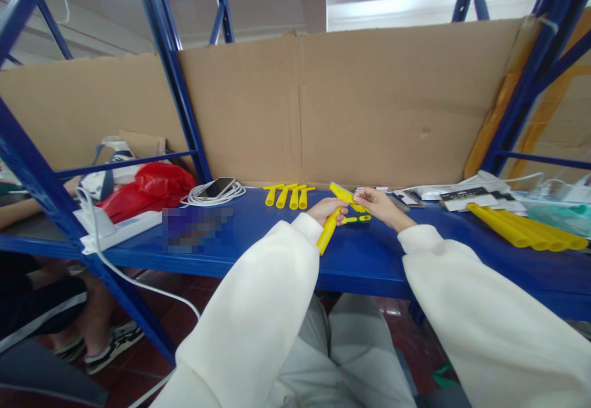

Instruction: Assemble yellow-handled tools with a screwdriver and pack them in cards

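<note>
My left hand (327,211) is wrapped round the yellow tubular handle of a scraper-like tool (327,236), its flat wide head pointing up and away from me. Close to that head, my right hand (373,204) has its fingers pinched together; whatever they hold is too small to make out. Beneath the hands lies a green and yellow tool (357,218) on the blue table, partly hidden. To the left, several similar yellow tools (293,197) lie in a row, handle ends toward me.
At right, several yellow tubes (526,228) lie beside black and white packets (480,200). A phone (217,188) rests on a coiled white cable (196,196) at left, near a power strip (124,229) and a red bag (152,189). Cardboard (369,106) walls the back. Another person's arm (23,211) shows far left.
</note>
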Action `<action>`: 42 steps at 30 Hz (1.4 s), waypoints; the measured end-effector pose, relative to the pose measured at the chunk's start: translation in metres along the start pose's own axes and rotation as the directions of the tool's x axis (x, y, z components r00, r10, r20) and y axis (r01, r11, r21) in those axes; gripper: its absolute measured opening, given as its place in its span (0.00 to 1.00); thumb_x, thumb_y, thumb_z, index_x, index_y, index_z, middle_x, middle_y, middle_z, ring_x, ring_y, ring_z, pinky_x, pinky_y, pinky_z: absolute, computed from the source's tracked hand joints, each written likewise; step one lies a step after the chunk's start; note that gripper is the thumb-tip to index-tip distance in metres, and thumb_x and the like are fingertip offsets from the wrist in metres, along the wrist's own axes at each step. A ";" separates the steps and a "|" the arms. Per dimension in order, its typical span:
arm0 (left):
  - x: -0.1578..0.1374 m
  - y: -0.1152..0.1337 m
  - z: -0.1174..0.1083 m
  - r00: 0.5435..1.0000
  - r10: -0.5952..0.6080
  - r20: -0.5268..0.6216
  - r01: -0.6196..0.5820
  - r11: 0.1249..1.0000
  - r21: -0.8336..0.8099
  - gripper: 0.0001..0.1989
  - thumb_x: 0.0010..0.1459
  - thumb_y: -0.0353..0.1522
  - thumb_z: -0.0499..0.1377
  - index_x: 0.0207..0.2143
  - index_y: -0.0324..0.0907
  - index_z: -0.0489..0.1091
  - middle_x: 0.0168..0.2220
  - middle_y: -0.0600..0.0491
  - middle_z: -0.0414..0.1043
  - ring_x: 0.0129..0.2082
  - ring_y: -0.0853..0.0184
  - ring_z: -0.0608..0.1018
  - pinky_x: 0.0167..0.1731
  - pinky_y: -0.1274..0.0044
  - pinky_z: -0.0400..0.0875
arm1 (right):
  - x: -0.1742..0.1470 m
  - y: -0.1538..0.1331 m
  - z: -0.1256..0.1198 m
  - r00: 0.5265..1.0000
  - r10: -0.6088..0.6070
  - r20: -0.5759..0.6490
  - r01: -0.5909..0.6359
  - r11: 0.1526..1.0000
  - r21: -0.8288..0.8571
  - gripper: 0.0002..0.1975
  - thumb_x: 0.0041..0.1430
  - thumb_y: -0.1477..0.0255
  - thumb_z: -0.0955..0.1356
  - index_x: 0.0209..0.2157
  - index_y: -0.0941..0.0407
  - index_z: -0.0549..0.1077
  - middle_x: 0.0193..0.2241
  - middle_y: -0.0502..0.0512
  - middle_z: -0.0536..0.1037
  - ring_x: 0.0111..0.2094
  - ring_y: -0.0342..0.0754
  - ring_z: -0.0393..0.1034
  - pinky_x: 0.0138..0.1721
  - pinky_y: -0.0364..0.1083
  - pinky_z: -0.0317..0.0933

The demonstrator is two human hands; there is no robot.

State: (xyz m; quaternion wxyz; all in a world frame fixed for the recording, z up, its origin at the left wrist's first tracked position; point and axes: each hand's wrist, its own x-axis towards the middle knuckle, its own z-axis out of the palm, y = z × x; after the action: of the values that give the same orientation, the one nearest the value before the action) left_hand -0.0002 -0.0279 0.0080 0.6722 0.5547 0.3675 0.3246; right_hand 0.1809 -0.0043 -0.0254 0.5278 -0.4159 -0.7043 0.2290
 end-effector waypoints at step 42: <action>0.002 0.002 -0.005 0.982 0.075 -0.174 -0.090 0.993 -0.082 0.13 0.63 0.22 0.49 0.25 0.42 0.57 0.15 0.62 0.58 0.10 0.77 0.59 0.12 0.83 0.55 | -0.003 0.004 -0.025 0.978 0.122 0.169 0.039 0.691 -0.722 0.21 0.49 0.53 0.72 0.42 0.50 0.80 0.54 0.61 0.73 0.60 0.65 0.61 0.60 0.64 0.52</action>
State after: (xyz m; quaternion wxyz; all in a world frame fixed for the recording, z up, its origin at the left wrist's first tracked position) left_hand -0.0039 -0.0235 0.0092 0.6485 0.5088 0.3855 0.4147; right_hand 0.2061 -0.0074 -0.0220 0.2419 -0.5797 -0.7780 -0.0124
